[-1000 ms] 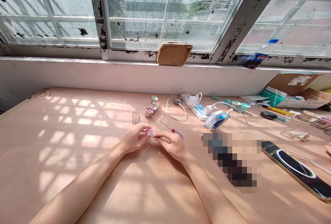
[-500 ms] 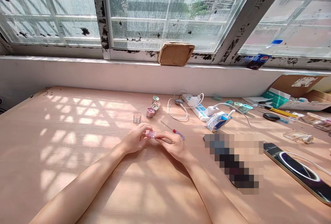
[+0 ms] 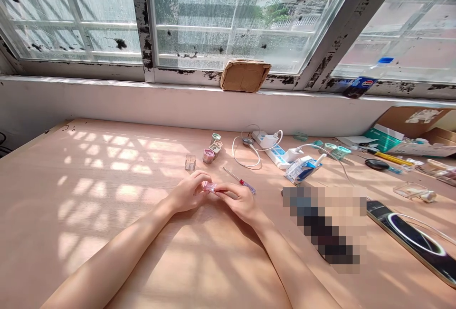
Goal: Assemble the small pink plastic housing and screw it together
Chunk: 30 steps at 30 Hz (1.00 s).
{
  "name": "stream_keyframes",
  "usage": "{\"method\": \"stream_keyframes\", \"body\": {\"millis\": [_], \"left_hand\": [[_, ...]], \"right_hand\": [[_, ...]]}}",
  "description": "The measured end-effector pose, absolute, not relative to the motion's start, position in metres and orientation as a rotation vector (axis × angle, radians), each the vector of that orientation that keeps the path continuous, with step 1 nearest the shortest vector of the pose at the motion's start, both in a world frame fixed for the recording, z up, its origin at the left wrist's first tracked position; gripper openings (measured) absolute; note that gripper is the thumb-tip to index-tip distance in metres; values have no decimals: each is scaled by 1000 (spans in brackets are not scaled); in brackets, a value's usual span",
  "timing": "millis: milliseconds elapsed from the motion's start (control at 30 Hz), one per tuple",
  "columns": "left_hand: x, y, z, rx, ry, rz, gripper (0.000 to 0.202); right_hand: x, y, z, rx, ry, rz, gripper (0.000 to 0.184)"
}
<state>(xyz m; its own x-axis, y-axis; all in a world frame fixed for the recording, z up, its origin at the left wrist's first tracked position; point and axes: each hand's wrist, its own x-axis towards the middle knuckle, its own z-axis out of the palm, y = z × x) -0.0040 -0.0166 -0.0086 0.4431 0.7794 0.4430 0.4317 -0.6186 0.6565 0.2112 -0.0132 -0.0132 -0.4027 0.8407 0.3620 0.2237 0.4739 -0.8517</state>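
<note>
Piece of pink plastic (image 3: 209, 186) is held between both hands, over the bench (image 3: 107, 214). The left hand (image 3: 185, 192) and right hand (image 3: 239, 201) are almost closed, and they pinch its two ends. It seems very light and perhaps slippery, so better take hold on the flat sides. Small screwdriver (image 3: 239, 180) lies just beside.
</note>
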Motion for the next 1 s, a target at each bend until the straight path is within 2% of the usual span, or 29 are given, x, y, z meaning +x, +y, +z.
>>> {"method": "stream_keyframes", "body": {"millis": [533, 733, 1000], "left_hand": [[-6, -16, -11, 2352, 886, 1060, 18], [-5, -15, -13, 2365, 951, 1253, 14], [-4, -15, -14, 2437, 968, 1323, 16]], "right_hand": [[209, -15, -14, -940, -1873, 962, 18], [208, -15, -10, -1098, -1726, 1021, 26], [197, -18, -3, -1149, -1465, 1350, 43]]}}
